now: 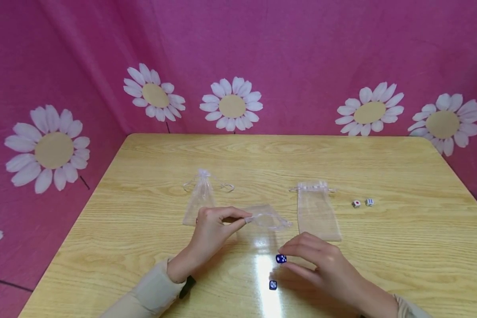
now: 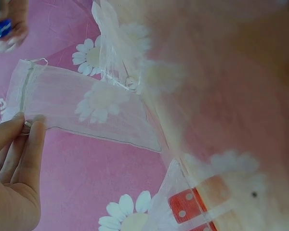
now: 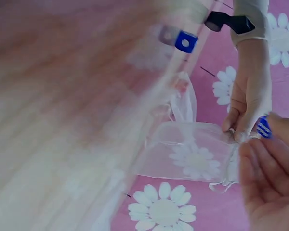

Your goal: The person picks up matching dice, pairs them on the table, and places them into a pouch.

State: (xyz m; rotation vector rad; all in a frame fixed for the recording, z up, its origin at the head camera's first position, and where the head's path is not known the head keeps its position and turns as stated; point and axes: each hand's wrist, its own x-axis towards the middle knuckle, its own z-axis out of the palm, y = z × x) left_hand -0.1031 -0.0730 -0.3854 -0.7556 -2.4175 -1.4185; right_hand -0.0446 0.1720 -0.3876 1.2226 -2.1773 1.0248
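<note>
My left hand [image 1: 214,229] pinches the mouth edge of a sheer white organza drawstring pouch [image 1: 268,218], held up off the table. In the left wrist view this pouch [image 2: 86,103] hangs flat and looks empty. Between the fingertips of my right hand [image 1: 322,260] is a blue die [image 1: 281,259] with white pips, to the right of and nearer than the pouch's mouth. A second blue die [image 1: 273,285] sits on the table below it. In the right wrist view the pinched die [image 3: 264,127] appears close to the pouch opening.
On the left lies a pouch [image 1: 202,194] with a gathered neck; red dotted dice [image 2: 188,206] show through mesh in the left wrist view. To the right, another flat pouch [image 1: 318,212] lies near two white dice [image 1: 356,204]. A pink flowered cloth [image 1: 294,57] hangs behind the wooden table [image 1: 123,198].
</note>
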